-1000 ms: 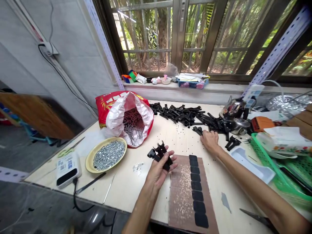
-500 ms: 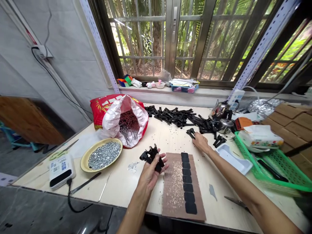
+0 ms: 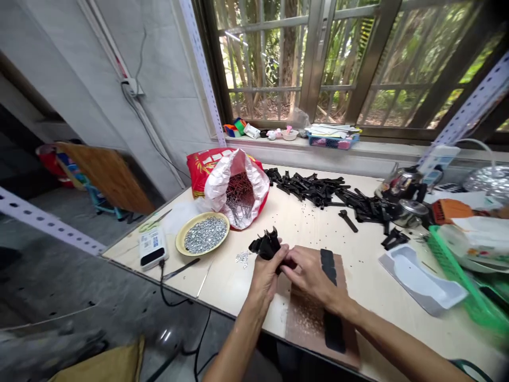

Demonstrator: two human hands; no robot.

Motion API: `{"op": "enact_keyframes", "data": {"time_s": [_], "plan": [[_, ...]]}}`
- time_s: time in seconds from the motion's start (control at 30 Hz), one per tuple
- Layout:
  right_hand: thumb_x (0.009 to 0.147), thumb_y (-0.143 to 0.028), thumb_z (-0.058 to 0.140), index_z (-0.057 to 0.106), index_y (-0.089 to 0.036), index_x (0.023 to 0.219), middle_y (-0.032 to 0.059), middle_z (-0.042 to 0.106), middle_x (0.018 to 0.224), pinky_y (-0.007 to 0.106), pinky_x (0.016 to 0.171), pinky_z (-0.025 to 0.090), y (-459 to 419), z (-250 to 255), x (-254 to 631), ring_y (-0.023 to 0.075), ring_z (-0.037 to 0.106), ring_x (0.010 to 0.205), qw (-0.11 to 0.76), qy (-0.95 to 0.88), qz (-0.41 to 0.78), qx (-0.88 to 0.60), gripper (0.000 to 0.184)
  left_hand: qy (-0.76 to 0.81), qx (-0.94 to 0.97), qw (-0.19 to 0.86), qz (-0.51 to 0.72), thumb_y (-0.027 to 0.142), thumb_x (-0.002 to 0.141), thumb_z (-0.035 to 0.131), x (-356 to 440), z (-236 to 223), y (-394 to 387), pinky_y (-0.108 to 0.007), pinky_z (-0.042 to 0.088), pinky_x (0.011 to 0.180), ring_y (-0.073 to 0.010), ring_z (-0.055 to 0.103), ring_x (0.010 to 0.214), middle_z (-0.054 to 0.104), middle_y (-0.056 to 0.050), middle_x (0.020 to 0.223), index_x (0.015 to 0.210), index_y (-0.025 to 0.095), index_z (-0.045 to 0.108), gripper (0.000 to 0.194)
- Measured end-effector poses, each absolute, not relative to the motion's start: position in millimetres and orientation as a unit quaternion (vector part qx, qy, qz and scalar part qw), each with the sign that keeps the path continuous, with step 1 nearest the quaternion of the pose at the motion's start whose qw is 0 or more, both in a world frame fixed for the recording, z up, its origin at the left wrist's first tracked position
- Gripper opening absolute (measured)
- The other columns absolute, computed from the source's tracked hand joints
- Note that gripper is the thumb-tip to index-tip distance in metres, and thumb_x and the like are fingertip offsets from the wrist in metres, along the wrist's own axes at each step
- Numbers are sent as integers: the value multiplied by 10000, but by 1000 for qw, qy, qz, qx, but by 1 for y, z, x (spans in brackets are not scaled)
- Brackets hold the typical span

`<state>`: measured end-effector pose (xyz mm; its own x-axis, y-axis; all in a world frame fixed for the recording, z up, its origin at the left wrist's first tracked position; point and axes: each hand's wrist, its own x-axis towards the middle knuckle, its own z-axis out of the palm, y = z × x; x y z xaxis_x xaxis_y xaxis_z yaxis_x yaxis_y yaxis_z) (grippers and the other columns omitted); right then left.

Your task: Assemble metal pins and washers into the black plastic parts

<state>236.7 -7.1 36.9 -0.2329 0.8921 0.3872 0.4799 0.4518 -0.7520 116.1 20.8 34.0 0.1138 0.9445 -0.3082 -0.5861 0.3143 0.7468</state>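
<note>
My left hand [image 3: 265, 277] is closed around a bundle of black plastic clip-like parts [image 3: 265, 245], their forked ends pointing up and away. My right hand [image 3: 314, 275] meets it from the right, fingers pinched against the lower end of the bundle; what exactly lies between those fingertips is partly hidden. Below the right hand lies a brown board [image 3: 300, 323] with a column of black rounded pads [image 3: 333, 334] and pale specks on it. A long pile of similar black parts [image 3: 318, 190] spreads at the back of the table, with one single part [image 3: 348, 221] lying in front.
A red and white sack [image 3: 254, 199] of nails or pins stands open at the back left. Before it is a yellow dish [image 3: 180, 245] of small metal pieces. A white device [image 3: 153, 246], a white tray [image 3: 421, 278] and a green basket [image 3: 447, 270] flank the work area.
My right hand has come back from the pile to the bundle in my left hand. The left hand's grip remains closed. The view has turned to the left.
</note>
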Motion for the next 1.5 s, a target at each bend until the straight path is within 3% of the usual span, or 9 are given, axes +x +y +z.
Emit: {"op": "enact_keyframes", "data": {"time_s": [0.1, 0.2, 0.37, 0.67, 0.9, 1.0, 1.13, 1.27, 1.5], "plan": [[886, -254, 518, 628, -180, 867, 22, 633, 817, 248, 663, 467, 24, 35, 234, 136, 593, 725, 385, -735, 300, -470, 134, 454, 218, 636, 584, 270, 511, 849, 94, 21, 24, -273, 521, 618, -137, 616, 673, 670, -48, 832, 895, 126, 657, 453], [909, -245, 488, 640, -176, 924, 44, 634, 882, 246, 712, 450, 74, 33, 221, 139, 594, 781, 370, -765, 186, -493, 167, 507, 249, 569, 598, 319, 522, 833, 72, 7, 22, -250, 498, 559, -121, 587, 616, 669, -49, 809, 846, 120, 681, 409], [936, -180, 420, 639, -179, 933, 56, 614, 942, 219, 697, 412, 158, 25, 166, 155, 559, 874, 130, -888, -25, -441, 220, 572, 279, 531, 559, 404, 539, 806, 47, -2, 13, -244, 454, 502, -110, 537, 493, 644, -33, 643, 763, 100, 684, 397], [867, -107, 501, 634, -160, 943, 94, 613, 940, 260, 686, 424, 217, -2, 125, 186, 592, 830, 29, -928, -32, -370, 162, 573, 265, 523, 572, 404, 539, 800, 20, 7, 21, -242, 469, 538, -149, 594, 598, 670, -74, 689, 774, 96, 690, 403], [962, -177, 351, 557, -127, 972, 103, 615, 900, 274, 754, 429, 198, 29, 143, 176, 567, 869, 125, -900, -20, -416, 213, 590, 293, 481, 578, 412, 560, 782, 7, 9, 20, -262, 486, 563, -185, 626, 641, 686, -86, 682, 793, 92, 694, 405], [1002, -237, 184, 477, -131, 1072, 94, 611, 931, 242, 714, 447, 167, 55, 161, 135, 576, 830, 240, -862, 43, -443, 320, 605, 309, 448, 582, 391, 539, 791, 6, 10, 23, -281, 504, 590, -217, 651, 694, 702, -93, 713, 849, 99, 696, 436], [959, -327, 379, 534, -179, 999, 30, 611, 853, 227, 659, 461, 115, 87, 182, 110, 587, 718, 388, -804, 234, -385, 218, 611, 364, 425, 560, 381, 551, 785, 11, 10, 30, -289, 515, 623, -237, 667, 748, 716, -97, 755, 896, 112, 692, 447], [877, -332, 541, 616, -180, 910, 29, 625, 858, 233, 663, 473, 79, 104, 194, 124, 603, 741, 414, -774, 299, -375, 173, 598, 389, 440, 546, 401, 579, 767, 20, 8, 32, -288, 520, 630, -232, 670, 747, 721, -103, 803, 876, 110, 690, 423], [929, -311, 445, 592, -182, 1012, 19, 607, 830, 212, 611, 466, 53, 119, 207, 101, 595, 665, 389, -785, 295, -380, 212, 599, 397, 441, 538, 399, 571, 771, 29, 12, 28, -284, 522, 615, -231, 669, 730, 719, -93, 785, 852, 116, 688, 407]]}}
